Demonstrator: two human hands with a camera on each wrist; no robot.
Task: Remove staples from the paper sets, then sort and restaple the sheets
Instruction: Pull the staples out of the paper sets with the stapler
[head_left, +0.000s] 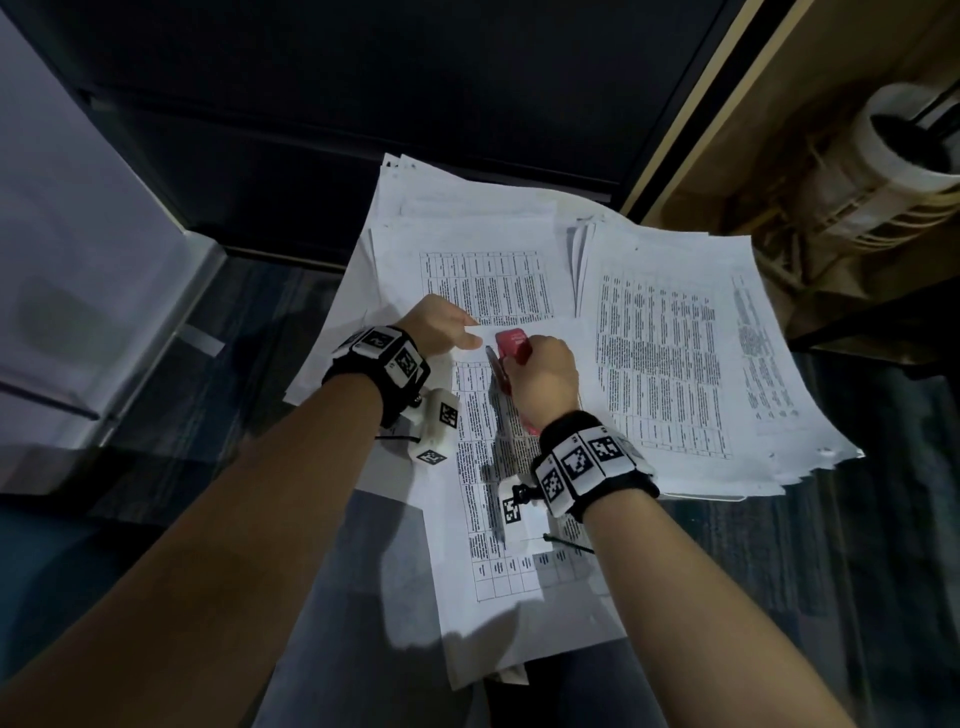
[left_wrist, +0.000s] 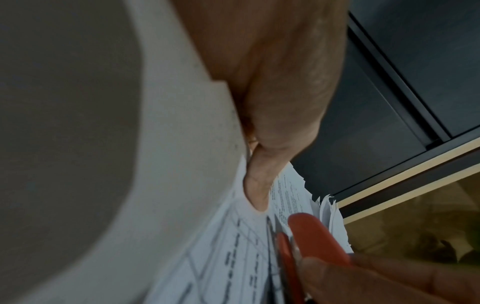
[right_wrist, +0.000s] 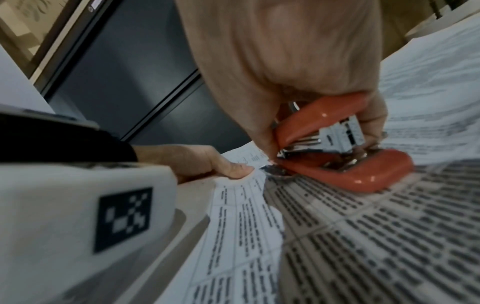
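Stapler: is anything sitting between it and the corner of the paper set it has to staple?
Nothing visible. The right hand grips the red stapler at the paper set corner; the left hand pinches that corner beside its mouth, not inside.

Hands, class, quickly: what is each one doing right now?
Left hand: thumb and fingers pinch the top corner of the paper set.
Right hand: fingers curled round the red stapler.
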